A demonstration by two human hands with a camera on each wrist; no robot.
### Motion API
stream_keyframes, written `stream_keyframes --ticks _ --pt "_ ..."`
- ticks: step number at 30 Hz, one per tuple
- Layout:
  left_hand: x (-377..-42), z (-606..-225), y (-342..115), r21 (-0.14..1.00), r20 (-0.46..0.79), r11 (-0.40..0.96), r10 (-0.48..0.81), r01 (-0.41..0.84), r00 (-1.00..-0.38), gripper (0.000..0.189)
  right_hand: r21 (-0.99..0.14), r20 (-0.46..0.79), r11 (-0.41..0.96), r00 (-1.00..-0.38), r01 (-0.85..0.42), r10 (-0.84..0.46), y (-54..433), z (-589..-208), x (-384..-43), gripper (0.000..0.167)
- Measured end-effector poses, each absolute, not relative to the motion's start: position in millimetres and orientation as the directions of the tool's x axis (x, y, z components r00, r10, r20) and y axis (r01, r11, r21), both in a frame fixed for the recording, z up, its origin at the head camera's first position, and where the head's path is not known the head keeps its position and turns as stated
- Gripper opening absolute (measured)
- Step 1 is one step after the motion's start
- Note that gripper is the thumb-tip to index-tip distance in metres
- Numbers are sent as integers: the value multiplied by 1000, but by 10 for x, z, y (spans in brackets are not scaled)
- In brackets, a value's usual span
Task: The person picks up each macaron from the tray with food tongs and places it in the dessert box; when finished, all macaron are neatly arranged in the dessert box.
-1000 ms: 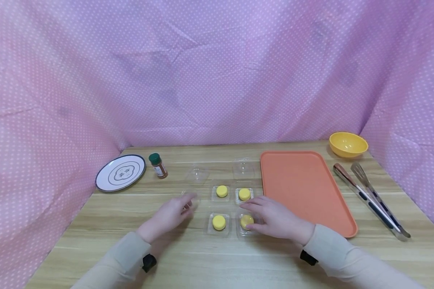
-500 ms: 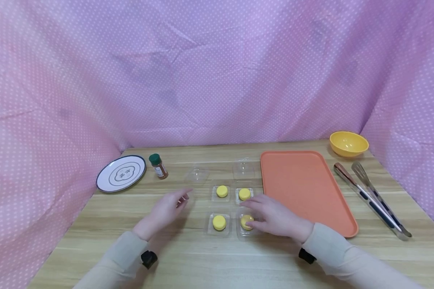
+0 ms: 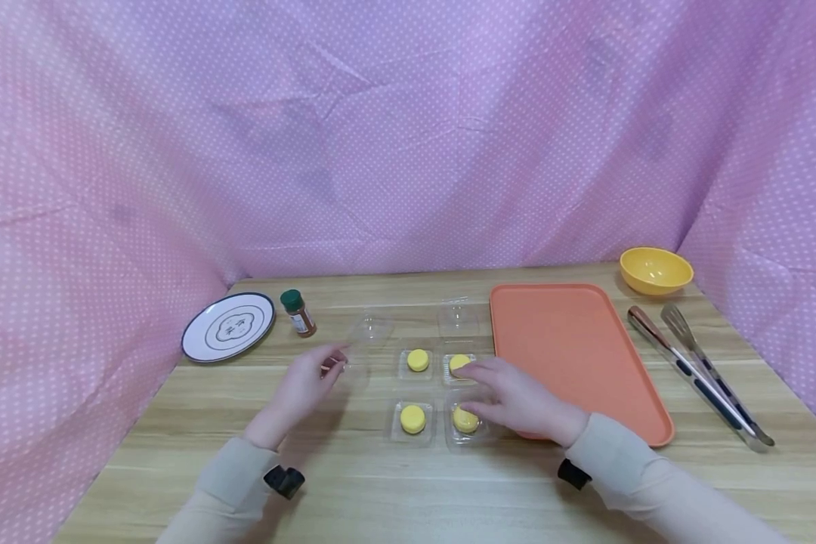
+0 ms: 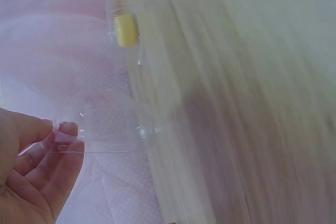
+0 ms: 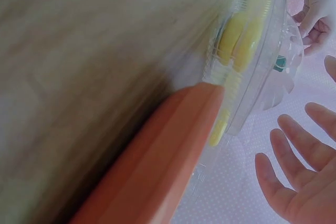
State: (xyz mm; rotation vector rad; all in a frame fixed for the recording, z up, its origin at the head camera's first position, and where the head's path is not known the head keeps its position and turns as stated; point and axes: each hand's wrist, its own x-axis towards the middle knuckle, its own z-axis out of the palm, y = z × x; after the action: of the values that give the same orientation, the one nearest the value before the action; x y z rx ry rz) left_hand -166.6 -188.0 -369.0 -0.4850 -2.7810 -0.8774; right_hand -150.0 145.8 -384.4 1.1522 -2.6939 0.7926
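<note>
My left hand [image 3: 306,381] is raised left of the clear containers and pinches the edge of a clear plastic lid [image 4: 113,129] between thumb and fingers. My right hand [image 3: 520,402] is above the front right clear container [image 3: 454,441], fingers spread and fairly straight in the right wrist view; touching cannot be made out. Inside that container is a yellow macaron [image 3: 465,420], seen through clear plastic. Further yellow macarons lie in the front left [image 3: 412,419], back left [image 3: 418,360] and back right [image 3: 459,363] containers.
Two clear lids lie behind the containers, one left [image 3: 372,326], one right [image 3: 459,316]. An orange tray [image 3: 561,340] lies right, then tongs [image 3: 693,378], a slotted turner [image 3: 693,340] and a yellow bowl [image 3: 655,273]. Left are a spice jar [image 3: 298,313] and a plate [image 3: 200,332].
My left hand has drawn left and slightly away with the lid. My right hand has shifted a little over the front right container; its fingers now partly cover the back right macaron.
</note>
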Motion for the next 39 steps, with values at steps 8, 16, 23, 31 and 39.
stream_keyframes --ticks 8,16,23,31,39 --pt "-1685 -3668 -1779 672 269 684 131 283 -954 30 -427 291 618 -747 -660 -597 1412 -3795 -1526 48" --pt "-1736 -3622 -1531 823 188 534 62 192 -980 35 -442 339 622 -762 -646 -551 1358 -3775 -1588 55" --pt "-1762 -3646 -1303 924 168 332 93 189 -981 36 -479 357 620 -783 -621 -509 1305 -3733 -1610 61" --pt "-1818 -3589 -1080 991 102 83 77 108 -992 40 -484 375 643 -805 -593 -459 1209 -3688 -1677 72" --pt "-1866 -3539 -882 995 45 -96 90 37 -995 45 -486 433 638 -799 -597 -417 1148 -3668 -1765 83"
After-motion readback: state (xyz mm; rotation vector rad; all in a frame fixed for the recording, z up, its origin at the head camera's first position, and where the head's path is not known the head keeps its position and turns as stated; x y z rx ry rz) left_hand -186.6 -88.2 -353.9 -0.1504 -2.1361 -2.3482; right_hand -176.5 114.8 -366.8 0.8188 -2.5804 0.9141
